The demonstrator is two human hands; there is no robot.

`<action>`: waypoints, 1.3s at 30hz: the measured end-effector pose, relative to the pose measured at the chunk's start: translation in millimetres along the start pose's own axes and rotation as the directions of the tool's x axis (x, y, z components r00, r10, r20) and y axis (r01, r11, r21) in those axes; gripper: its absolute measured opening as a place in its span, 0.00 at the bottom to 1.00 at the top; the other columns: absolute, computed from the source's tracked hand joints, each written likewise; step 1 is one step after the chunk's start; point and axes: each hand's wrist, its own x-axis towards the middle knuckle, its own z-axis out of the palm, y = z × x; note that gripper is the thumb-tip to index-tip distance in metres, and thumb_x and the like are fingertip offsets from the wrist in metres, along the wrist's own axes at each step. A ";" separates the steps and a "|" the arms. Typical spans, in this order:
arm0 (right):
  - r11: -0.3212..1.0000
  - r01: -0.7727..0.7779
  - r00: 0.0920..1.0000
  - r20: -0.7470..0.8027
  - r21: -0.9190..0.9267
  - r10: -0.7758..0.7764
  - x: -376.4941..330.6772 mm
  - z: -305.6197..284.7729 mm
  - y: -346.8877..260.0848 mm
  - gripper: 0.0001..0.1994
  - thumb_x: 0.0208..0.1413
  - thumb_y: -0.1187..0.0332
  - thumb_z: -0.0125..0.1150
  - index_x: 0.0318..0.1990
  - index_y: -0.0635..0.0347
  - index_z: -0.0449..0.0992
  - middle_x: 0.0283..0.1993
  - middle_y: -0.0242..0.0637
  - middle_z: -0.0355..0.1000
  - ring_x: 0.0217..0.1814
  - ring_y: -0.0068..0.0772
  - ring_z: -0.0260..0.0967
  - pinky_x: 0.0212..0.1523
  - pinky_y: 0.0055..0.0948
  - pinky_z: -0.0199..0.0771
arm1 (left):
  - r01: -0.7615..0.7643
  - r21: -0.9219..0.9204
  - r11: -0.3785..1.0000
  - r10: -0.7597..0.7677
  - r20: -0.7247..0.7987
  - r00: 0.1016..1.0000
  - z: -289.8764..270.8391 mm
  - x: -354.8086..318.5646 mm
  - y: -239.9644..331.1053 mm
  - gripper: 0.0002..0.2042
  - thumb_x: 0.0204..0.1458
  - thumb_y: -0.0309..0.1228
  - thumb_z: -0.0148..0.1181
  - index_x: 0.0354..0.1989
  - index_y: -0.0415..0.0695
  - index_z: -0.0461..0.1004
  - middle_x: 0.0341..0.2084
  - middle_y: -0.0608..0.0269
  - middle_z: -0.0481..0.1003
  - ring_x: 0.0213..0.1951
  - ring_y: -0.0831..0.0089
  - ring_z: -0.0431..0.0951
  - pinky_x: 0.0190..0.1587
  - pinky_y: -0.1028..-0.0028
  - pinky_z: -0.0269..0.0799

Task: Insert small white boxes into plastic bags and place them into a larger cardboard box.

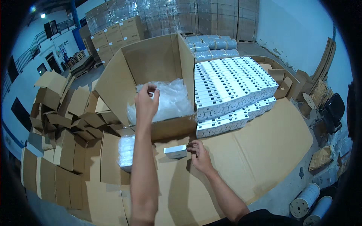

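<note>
My left hand [148,98] hangs over a large open carton [151,56], its fingers bent and the thumb apart, with nothing seen between them. Below it, clear plastic bubble bags [169,98] lie loose in the carton. A small white box [175,151] stands on the cardboard surface in front of the carton. At the right end of that box is my right hand [200,156], fingers loosely curved and apart; whether the fingertips touch the box I cannot tell. Left of my left forearm, bubble-wrapped packs [126,152] sit in a smaller open carton [109,158].
Rows of white boxes [233,84] are stacked right of the carton. Opened brown cartons [64,147] crowd the left side. Wrapped cable spools [215,45] lie behind, and more spools [304,199] stand on the floor at the lower right. A black chair [333,113] is at far right.
</note>
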 end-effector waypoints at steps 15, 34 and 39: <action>0.993 -0.106 0.992 0.067 -0.059 0.110 2.0 0.3 -19.6 0.23 0.50 0.85 0.46 0.56 0.68 0.65 0.51 0.51 0.75 0.56 0.42 0.78 0.55 0.38 0.77 | 0.023 0.623 0.782 -0.359 0.420 0.833 85.6 102.8 -103.1 0.24 0.49 0.43 0.72 0.50 0.42 0.80 0.55 0.40 0.75 0.58 0.47 0.75 0.59 0.56 0.73; 0.996 -0.080 0.997 -0.005 0.026 0.080 -6.4 -6.8 -19.6 0.17 0.54 0.81 0.49 0.53 0.67 0.69 0.49 0.48 0.75 0.50 0.37 0.80 0.48 0.36 0.79 | -0.084 -0.587 0.805 -0.055 -0.215 0.975 -49.2 -17.8 -11.2 0.08 0.61 0.30 0.62 0.42 0.36 0.77 0.35 0.64 0.79 0.36 0.77 0.78 0.41 0.74 0.74; 0.952 0.017 0.995 -0.095 0.306 0.013 -16.4 -27.8 -47.4 0.15 0.61 0.72 0.58 0.55 0.62 0.70 0.48 0.36 0.73 0.43 0.24 0.73 0.46 0.25 0.76 | 0.213 -0.588 0.781 -0.229 0.049 0.972 -60.0 -147.3 27.4 0.09 0.62 0.29 0.62 0.45 0.36 0.77 0.34 0.65 0.79 0.33 0.80 0.77 0.38 0.77 0.74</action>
